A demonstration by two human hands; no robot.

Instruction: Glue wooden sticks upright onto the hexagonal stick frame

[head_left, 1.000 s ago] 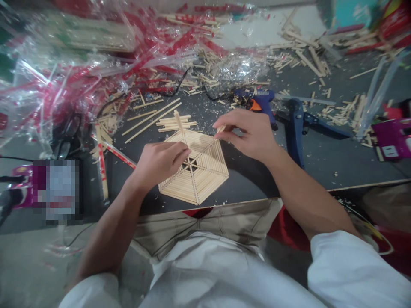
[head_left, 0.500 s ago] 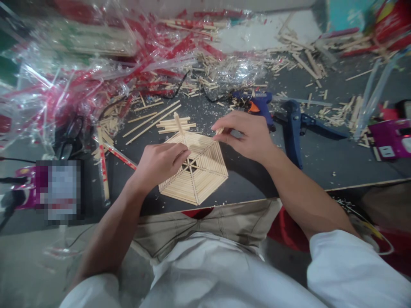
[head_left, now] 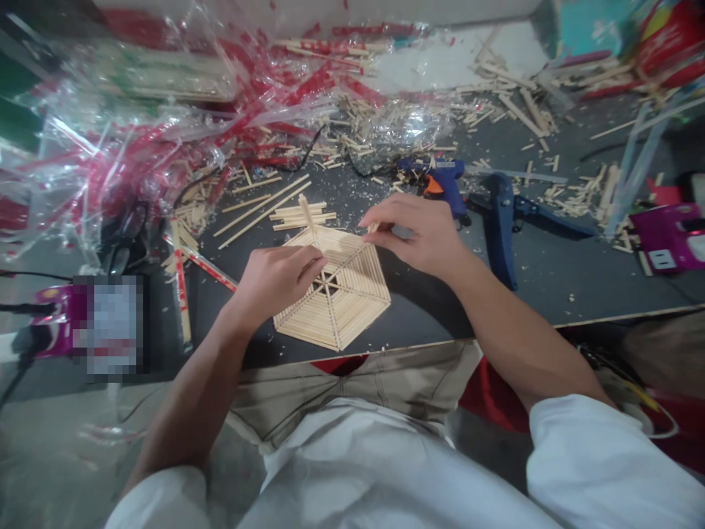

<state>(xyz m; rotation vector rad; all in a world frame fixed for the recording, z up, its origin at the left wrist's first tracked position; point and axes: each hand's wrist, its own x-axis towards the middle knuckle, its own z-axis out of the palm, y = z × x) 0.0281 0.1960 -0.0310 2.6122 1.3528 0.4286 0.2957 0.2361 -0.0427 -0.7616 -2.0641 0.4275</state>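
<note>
A hexagonal panel of thin wooden sticks [head_left: 358,308] lies near the front edge of the table, with dotted seams meeting around a small central opening. My left hand [head_left: 283,279] rests over its left part, fingers closed and pressed onto it near the middle. A single stick [head_left: 308,217] sticks out past the panel's top-left corner, its lower end close to my left fingertips. Above the panel's upper right corner, my right hand [head_left: 418,231] pinches a short wooden stick [head_left: 373,227] between thumb and fingers. Short cut sticks [head_left: 302,214] lie just behind the panel.
To the right lie a blue hot glue gun [head_left: 449,180] and a blue-handled cutter [head_left: 504,228]. Clear and red plastic wrappers [head_left: 181,139] heap up at the back left. Stick offcuts [head_left: 523,103] are scattered behind. Purple boxes [head_left: 669,239] stand at the sides.
My right hand has shifted very slightly left, still pinching the short stick. My left hand and the panel hold their place; the view has moved a little.
</note>
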